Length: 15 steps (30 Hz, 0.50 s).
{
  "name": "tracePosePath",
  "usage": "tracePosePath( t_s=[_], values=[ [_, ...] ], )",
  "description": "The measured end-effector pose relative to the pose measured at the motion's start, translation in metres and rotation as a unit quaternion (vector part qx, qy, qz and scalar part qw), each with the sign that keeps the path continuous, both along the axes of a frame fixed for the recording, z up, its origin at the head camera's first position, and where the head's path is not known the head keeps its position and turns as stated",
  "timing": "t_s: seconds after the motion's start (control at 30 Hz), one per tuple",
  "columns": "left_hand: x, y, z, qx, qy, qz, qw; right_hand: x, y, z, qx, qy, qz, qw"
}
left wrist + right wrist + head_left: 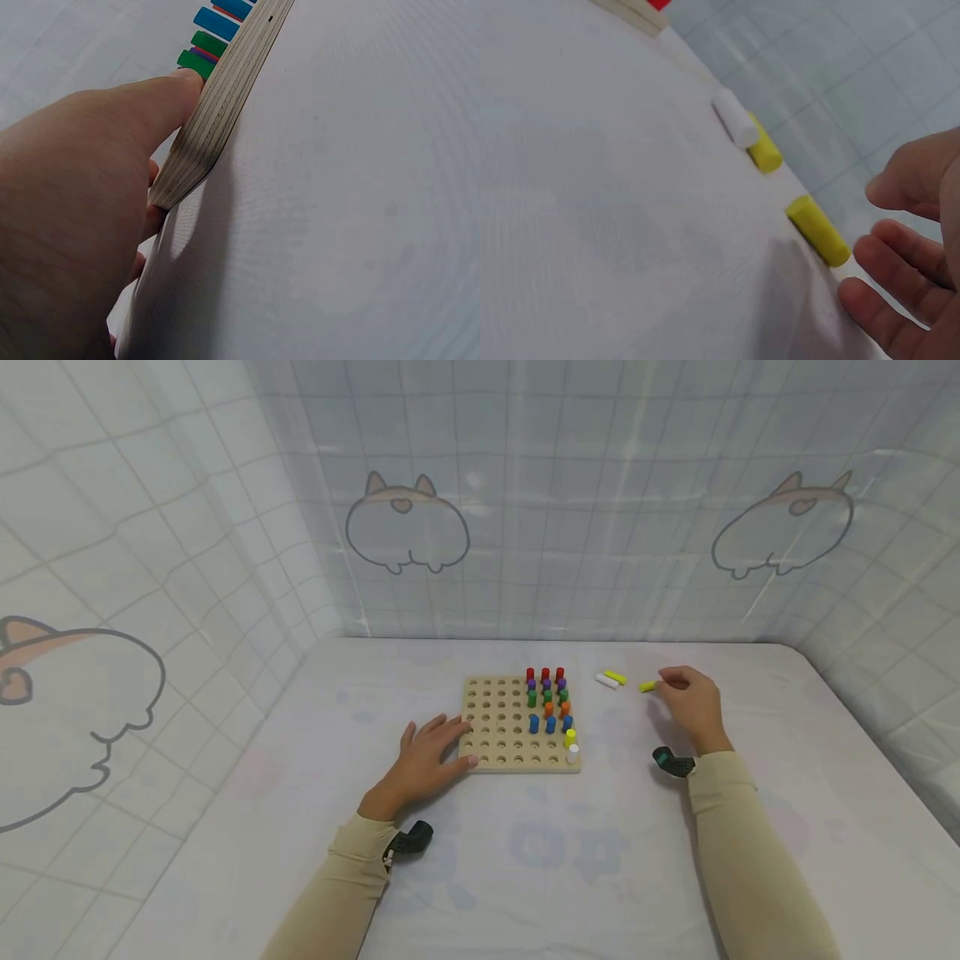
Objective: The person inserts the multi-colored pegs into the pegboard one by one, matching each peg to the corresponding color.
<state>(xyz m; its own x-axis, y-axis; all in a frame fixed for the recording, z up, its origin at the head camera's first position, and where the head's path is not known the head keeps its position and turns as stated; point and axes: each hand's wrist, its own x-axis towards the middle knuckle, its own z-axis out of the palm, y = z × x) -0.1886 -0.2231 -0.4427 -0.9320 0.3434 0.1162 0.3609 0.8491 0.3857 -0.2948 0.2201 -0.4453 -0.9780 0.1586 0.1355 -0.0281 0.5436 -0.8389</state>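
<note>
Right hand: fingers loosely curled, parted, holding nothing, tips just beside the loose yellow peg, not clearly touching it. Peg lies on its side on the cloth-covered bench, right of the pegboard; a white peg and a second yellow peg lie touching each other farther off. Left hand: fingers spread, pressing the board's left edge. Judgement: peg small, light, rigid, smooth, apt to roll; pinch across its round middle

No readable text, label, brand, number or sign appears in any view.
</note>
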Motion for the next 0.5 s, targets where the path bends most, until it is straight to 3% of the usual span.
tracePosePath(
  t_s=[0.2,0.5],
  values=[
    [-0.001,-0.001,-0.001,-0.002,-0.001,0.003,1.0,-0.005,0.001,-0.008,0.003,-0.008,-0.029,1.0],
    [-0.002,-0.002,-0.007,0.006,-0.003,0.005,1.0,-0.009,0.0,-0.016,0.015,-0.048,0.009,0.999]
  ],
)
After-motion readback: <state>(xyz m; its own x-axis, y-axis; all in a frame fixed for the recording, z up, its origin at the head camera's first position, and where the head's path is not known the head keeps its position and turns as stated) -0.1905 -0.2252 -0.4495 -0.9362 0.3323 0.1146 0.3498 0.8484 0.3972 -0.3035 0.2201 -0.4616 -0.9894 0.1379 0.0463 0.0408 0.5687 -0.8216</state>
